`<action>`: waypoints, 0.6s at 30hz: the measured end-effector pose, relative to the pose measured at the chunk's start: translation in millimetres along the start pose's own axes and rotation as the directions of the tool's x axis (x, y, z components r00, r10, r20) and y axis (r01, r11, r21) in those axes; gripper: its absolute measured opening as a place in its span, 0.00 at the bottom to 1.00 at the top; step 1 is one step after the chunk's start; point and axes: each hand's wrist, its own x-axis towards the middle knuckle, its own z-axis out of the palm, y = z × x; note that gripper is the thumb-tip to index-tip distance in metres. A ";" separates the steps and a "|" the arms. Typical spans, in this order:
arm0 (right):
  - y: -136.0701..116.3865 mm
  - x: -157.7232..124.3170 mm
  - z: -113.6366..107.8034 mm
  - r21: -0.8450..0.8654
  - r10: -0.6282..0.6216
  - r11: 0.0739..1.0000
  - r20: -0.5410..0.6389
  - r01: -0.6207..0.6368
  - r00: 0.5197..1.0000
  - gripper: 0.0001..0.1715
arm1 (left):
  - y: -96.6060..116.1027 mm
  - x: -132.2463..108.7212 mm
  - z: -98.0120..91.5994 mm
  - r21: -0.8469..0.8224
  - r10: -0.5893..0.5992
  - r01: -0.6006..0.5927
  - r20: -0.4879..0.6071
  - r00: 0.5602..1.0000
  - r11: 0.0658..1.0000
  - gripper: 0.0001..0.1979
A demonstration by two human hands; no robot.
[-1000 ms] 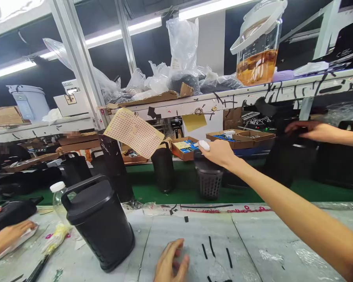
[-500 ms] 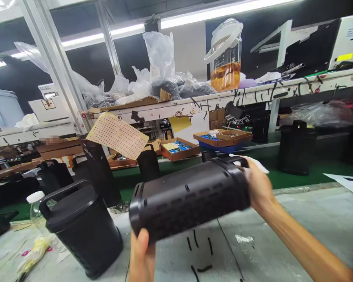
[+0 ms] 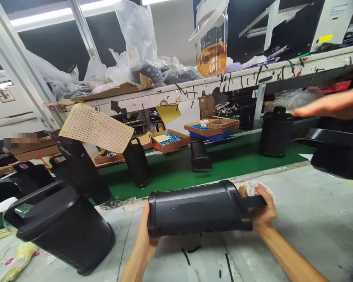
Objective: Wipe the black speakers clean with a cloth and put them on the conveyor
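"One black casing on its side above a pale worktable: who has it?"

"Both of the worker's hands. The left hand cups the plain end, fingers beneath; the right hand grasps the handle end, crumpled white material among its fingers."

"Why both ends?"

"Presumably to share the weight and keep the long body level. Whether it touches the table, one cannot tell."

"And the arms?"

"The left forearm rises steeply from the bottom edge; the right slants in from the lower right corner, wrist bent toward the handle."

"Nearby?"

"A second casing stands handle-up at left, perhaps leaving the middle free for handling."
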 end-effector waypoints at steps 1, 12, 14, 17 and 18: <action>1.9 0.1 -2.0 -0.011 0.035 0.999 0.032 -0.035 0.999 0.26 | -1.2 1.2 2.6 0.012 -0.005 0.005 -0.047 0.999 1.000 0.28; 8.8 27.5 -17.1 -0.432 0.328 0.871 0.152 -0.235 0.933 0.21 | -27.5 30.1 -20.2 0.080 0.265 -0.268 0.048 0.963 0.960 0.23; 5.2 34.2 -22.6 -0.479 0.258 0.853 0.043 -0.207 0.965 0.23 | -28.0 31.4 -19.8 0.082 0.324 -0.332 0.101 0.941 0.940 0.24; -0.8 39.8 -33.4 -0.561 0.162 0.806 -0.097 -0.188 0.982 0.23 | -29.1 31.8 -20.1 0.068 0.336 -0.346 0.132 0.933 0.936 0.27; -2.1 40.1 -36.2 -0.585 0.149 0.789 -0.116 -0.189 0.982 0.23 | -29.6 32.0 -20.5 0.066 0.332 -0.343 0.132 0.934 0.937 0.27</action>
